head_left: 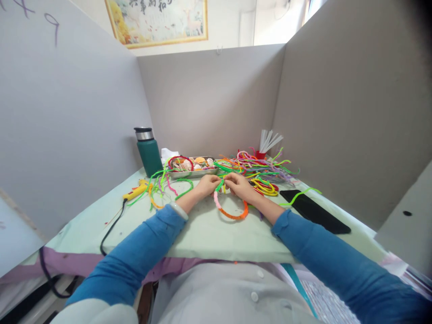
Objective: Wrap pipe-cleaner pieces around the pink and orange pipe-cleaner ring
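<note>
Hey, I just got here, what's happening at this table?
A person's left hand and right hand meet at the green part of a ring that is also pink and orange, fingers pinched close to it. Behind the hands are a metal tray of small items and a pile of colourful strips. A green bottle and a yellow glue gun are off to the left.

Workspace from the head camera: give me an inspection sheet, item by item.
Surface: pale green cover, small specks.
Job's things: green, pink and orange fuzzy ring.
Clutter: tangled coloured stems, filled metal tray, green bottle, black slab.
Hands: left and right pinch the ring's green part.
Cables: black cord from yellow glue gun over the near edge.
Surroundings: grey panels on three sides; framed picture beyond.
</note>
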Demonstrator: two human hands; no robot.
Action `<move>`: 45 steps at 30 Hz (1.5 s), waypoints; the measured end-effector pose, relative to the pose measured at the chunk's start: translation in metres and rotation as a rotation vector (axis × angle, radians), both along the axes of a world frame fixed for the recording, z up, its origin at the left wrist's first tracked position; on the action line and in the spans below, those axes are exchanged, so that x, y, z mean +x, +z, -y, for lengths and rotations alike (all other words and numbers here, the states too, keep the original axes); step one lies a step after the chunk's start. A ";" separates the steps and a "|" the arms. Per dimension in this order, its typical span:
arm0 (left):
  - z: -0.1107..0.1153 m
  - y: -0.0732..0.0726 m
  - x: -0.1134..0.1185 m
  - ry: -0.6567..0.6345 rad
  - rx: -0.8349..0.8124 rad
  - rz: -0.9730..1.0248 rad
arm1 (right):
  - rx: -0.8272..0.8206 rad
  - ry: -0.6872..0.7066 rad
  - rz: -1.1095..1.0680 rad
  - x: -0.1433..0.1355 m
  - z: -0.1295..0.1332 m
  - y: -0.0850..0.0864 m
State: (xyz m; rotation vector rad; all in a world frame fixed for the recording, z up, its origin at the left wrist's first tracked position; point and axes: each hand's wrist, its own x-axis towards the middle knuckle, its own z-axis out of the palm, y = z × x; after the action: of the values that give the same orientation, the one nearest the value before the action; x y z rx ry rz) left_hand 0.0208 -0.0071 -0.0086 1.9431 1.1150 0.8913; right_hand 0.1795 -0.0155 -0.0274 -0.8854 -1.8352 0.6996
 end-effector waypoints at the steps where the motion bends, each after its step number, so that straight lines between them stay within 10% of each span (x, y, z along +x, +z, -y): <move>1: 0.001 0.001 0.000 0.004 0.006 -0.012 | 0.001 0.002 0.002 0.000 0.000 0.000; 45: 0.005 0.003 -0.002 -0.060 0.055 -0.138 | -0.011 -0.033 0.051 0.002 -0.003 -0.002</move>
State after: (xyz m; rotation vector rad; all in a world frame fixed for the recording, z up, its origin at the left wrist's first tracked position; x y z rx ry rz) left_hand 0.0188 -0.0123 -0.0058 2.0990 1.1142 0.7732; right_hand 0.1818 -0.0122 -0.0294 -0.9463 -1.8593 0.6722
